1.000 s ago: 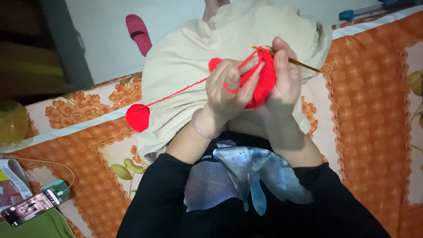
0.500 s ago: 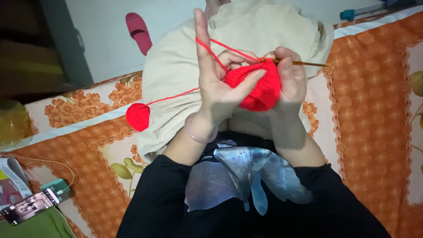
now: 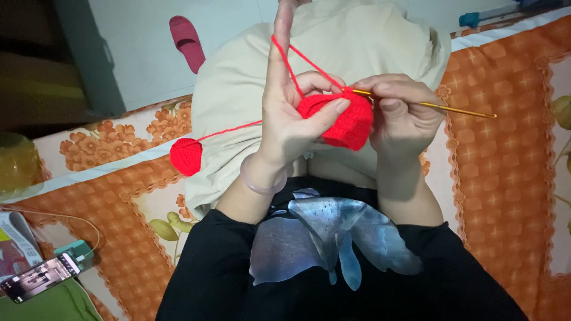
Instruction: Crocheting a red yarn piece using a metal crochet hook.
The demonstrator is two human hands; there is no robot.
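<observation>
1. Left hand [image 3: 291, 128]: index finger raised straight, red yarn [image 3: 297, 62] looped over it, thumb pinching the red crochet piece [image 3: 342, 122].
2. Right hand [image 3: 401, 116]: fingers pinching the golden crochet hook [image 3: 440, 107], held above the lap.
3. Yarn ball [image 3: 186, 156]: near the orange bedspread's [image 3: 505, 178] left edge.

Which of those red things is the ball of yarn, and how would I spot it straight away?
Start at the orange flowered bedcover and find the beige cloth over the person's lap. At that cloth's left edge lies the ball of yarn, with a thin red strand running up to the left hand. Unlike the red crochet piece pinched between the hands, it is round and untouched.
</observation>
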